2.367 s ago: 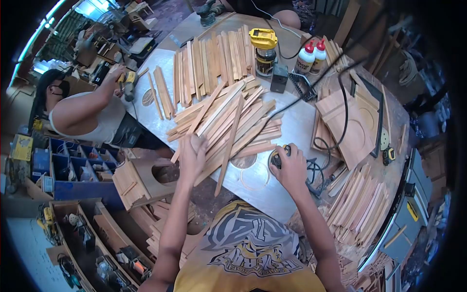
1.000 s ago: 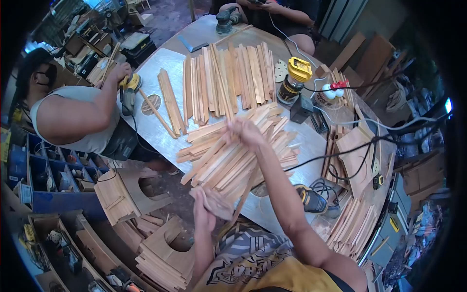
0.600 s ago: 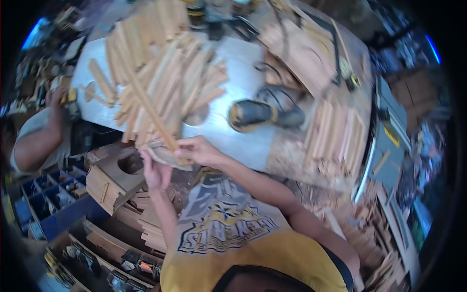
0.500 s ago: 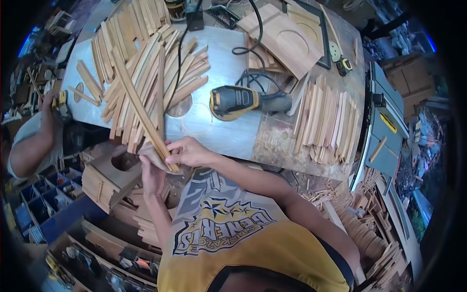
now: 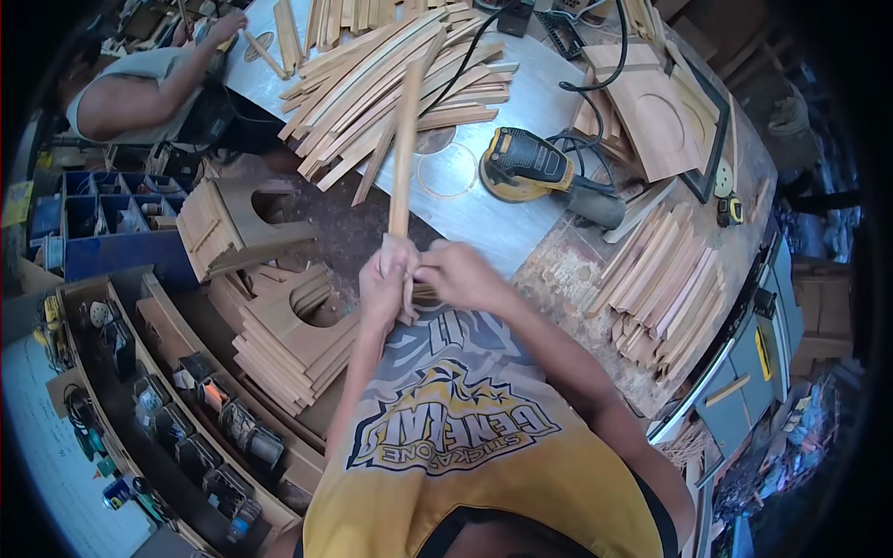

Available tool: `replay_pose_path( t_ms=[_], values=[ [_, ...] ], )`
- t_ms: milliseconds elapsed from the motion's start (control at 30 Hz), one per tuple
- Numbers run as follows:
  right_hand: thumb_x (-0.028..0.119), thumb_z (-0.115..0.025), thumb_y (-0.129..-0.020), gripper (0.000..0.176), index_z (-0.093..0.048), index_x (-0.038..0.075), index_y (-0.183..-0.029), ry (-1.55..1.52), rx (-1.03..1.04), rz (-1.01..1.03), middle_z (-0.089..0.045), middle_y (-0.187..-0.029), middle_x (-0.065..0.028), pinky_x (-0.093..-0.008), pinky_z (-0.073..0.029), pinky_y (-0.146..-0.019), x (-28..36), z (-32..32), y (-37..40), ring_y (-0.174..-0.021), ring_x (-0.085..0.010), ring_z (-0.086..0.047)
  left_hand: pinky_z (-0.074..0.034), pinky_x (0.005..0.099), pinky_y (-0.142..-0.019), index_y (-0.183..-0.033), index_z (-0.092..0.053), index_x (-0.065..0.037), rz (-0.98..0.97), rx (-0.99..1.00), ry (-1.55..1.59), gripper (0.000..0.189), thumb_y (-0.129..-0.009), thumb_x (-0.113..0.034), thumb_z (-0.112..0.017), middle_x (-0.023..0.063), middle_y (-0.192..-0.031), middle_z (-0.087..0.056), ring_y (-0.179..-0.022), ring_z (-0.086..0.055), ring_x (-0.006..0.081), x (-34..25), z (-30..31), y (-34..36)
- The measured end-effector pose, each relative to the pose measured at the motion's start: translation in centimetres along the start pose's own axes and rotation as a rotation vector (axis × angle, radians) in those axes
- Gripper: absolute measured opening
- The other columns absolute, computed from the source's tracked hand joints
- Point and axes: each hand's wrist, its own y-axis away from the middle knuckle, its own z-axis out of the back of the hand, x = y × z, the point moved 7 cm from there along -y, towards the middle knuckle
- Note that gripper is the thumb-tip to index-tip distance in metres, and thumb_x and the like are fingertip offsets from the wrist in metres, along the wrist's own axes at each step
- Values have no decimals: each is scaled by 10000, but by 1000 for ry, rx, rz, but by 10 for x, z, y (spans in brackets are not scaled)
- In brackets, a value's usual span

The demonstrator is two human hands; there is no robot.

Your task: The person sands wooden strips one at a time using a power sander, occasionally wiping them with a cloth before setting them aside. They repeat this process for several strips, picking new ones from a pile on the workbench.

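A long, narrow wooden strip [image 5: 405, 158] points away from my body, its far end overlapping the pile of strips on the table. My left hand [image 5: 377, 290] is closed around its near part, with a pale, folded sheet [image 5: 401, 256] wrapped over the wood like sandpaper. Close beside it, my right hand [image 5: 460, 276] is closed with curled fingers at the strip's near end, which the hands hide. The piled wooden strips [image 5: 363, 98] lie fanned out on the metal-topped table [image 5: 460, 212] beyond my hands.
An orbital sander [image 5: 526, 166] rests on the table, its cable trailing behind. To the right lie a stack of short strips [image 5: 665, 279], panels with round recesses [image 5: 651, 121] and a tape measure [image 5: 730, 210]. Cut-out boards [image 5: 302, 344] are stacked at lower left. Another person [image 5: 149, 98] works at far left.
My view has turned left. The strip now points more straight ahead, and my left hand has closed around it with the sheet. My right hand has shifted beside the left.
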Motion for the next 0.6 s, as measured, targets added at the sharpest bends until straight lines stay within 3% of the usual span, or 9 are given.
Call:
replay_pose_path(
  t_ms=[67, 100, 133, 200, 267, 300, 533, 567, 600],
  values=[
    [159, -765, -837, 175, -758, 46, -971, -70, -328, -36, -670, -947, -225, -477, -510, -828, -9, 62, 22, -918, -394, -659, -500, 262, -673, -1057, -684, -11, -192, -75, -187, 262, -991, -264, -708, -10, -857, -651, -755, -580, 61, -3, 11, 15],
    [207, -799, -807, 319, -742, 85, -1097, 324, -713, 144, -656, -1054, -198, -480, -478, -911, -9, 98, 31, -1039, -376, -617, -500, 262, -673, -1057, -684, -11, -184, -76, -181, 262, -991, -264, -708, -10, -857, -651, -755, -580, 61, 6, 18, 19],
    [237, -825, -774, 491, -689, 119, -1231, 558, -650, 29, -609, -1144, -188, -475, -440, -974, 0, 128, 26, -1106, -376, -557, -503, 263, -682, -1074, -684, -12, -162, 12, -37, 281, -976, -272, -727, -4, -871, -664, -762, -591, 69, 21, 20, 24],
    [284, -843, -734, 686, -615, 190, -1375, 925, -743, 99, -580, -1150, -200, -472, -437, -966, -3, 155, 8, -1105, -371, -548, -506, 264, -691, -1092, -685, -12, -117, 119, 79, 304, -962, -279, -746, 3, -885, -676, -768, -602, 78, 47, 21, 38],
    [332, -799, -748, 803, -472, 340, -1481, 1019, -322, 11, -604, -1177, -234, -516, -565, -802, -54, 156, -38, -1030, -429, -646, -527, 283, -723, -1117, -685, -11, -17, 185, -147, 310, -967, -276, -739, 26, -926, -709, -794, -635, 104, 70, 37, 39],
    [354, -796, -757, 832, -432, 345, -1505, 1034, -260, 21, -610, -1165, -238, -517, -587, -749, -59, 159, -46, -975, -443, -675, -534, 292, -747, -1144, -685, -13, 127, 266, -135, 304, -977, -264, -726, 29, -969, -725, -822, -645, 111, 97, 36, 33],
    [396, -824, -773, 706, -558, 285, -1418, 990, -274, -181, -610, -1097, -249, -511, -554, -877, -18, 168, -19, -1008, -447, -666, -527, 313, -788, -1147, -688, -18, 4, 356, -36, 298, -991, -272, -687, 53, -970, -726, -868, -646, 138, 157, -7, 14],
    [401, -823, -774, 695, -566, 279, -1409, 999, -309, -222, -613, -1092, -251, -513, -553, -879, -2, 172, -10, -1012, -445, -667, -552, 386, -803, -1093, -719, -20, 39, 283, -172, 375, -932, -358, -745, 132, -950, -752, -867, -711, 249, 144, -7, 15],
    [405, -822, -776, 684, -573, 274, -1400, 1000, -351, -281, -617, -1086, -252, -515, -552, -882, 7, 178, -1, -1017, -443, -667, -552, 386, -803, -1093, -719, -20, 45, 284, -147, 375, -932, -358, -745, 132, -950, -752, -867, -711, 249, 115, -11, 20]
  ],
)
